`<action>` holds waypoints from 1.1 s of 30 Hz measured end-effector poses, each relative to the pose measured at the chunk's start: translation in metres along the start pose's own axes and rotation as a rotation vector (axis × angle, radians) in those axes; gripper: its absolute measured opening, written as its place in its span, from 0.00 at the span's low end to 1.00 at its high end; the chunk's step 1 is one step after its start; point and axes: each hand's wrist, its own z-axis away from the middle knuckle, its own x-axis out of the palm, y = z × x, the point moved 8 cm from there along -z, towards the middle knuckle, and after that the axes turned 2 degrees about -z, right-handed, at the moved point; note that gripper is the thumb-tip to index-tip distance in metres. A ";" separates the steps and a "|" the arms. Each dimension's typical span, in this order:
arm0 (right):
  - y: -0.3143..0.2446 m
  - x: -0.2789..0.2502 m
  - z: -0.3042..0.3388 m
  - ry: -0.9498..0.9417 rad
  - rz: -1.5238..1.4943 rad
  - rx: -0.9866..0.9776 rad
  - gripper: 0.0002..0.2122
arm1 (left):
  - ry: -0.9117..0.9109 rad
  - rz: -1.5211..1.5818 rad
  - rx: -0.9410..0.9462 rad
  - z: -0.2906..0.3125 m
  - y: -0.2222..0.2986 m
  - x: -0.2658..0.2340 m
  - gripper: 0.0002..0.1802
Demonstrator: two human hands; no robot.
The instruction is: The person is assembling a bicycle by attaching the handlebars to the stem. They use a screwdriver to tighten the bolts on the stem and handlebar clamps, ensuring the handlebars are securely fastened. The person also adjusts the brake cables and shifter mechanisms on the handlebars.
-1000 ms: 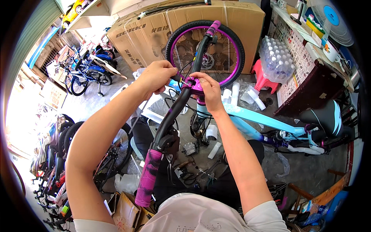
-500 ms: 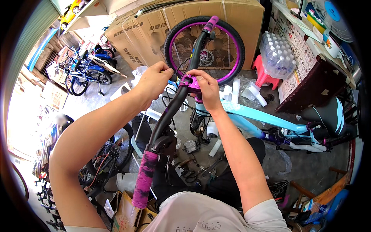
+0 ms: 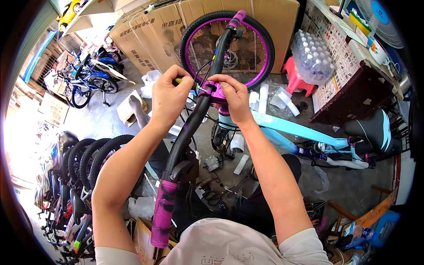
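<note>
A black handlebar [image 3: 191, 123] runs across in front of me, with a purple-and-black grip [image 3: 163, 212] at its near end. At its middle sits a purple stem clamp [image 3: 217, 93], joined to a light blue bicycle frame [image 3: 304, 131]. My left hand [image 3: 170, 97] is closed round a screwdriver-like tool with a yellow-and-black handle [image 3: 178, 81]. Its thin shaft points at the clamp's left face; whether the tip sits in a bolt is too small to tell. My right hand [image 3: 235, 99] grips the clamp from the right, thumb on top and fingers partly hidden.
A purple-rimmed wheel [image 3: 265, 66] stands before a large cardboard box [image 3: 141, 44]. Bottled water [image 3: 311, 59] rests on a red stool [image 3: 297, 78] at right. Scissors, tools and packing scraps lie on the floor below. Several bicycles [image 3: 95, 84] stand at left, with a person's leg [image 3: 140, 112] nearby.
My left elbow has swung inward and the left hand has turned more upright, showing the tool's yellow handle. The view has shifted slightly. My right hand stays on the stem clamp.
</note>
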 end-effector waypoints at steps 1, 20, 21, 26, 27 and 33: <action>-0.001 0.000 0.000 -0.009 0.001 -0.006 0.13 | -0.005 0.008 -0.003 0.001 0.000 0.001 0.09; -0.003 0.000 0.001 -0.006 0.023 -0.007 0.14 | 0.026 0.173 0.256 -0.003 -0.008 0.004 0.03; -0.003 0.001 0.001 -0.005 0.028 -0.005 0.14 | 0.029 0.168 0.264 -0.002 -0.008 0.004 0.03; -0.002 0.000 0.001 0.013 0.005 0.018 0.14 | 0.024 0.188 0.283 -0.003 -0.009 0.004 0.02; -0.002 0.000 0.001 0.014 0.008 0.019 0.14 | 0.026 0.191 0.295 -0.003 -0.008 0.004 0.02; -0.002 -0.001 0.001 0.014 0.008 0.017 0.15 | 0.014 0.212 0.336 -0.004 -0.012 0.005 0.02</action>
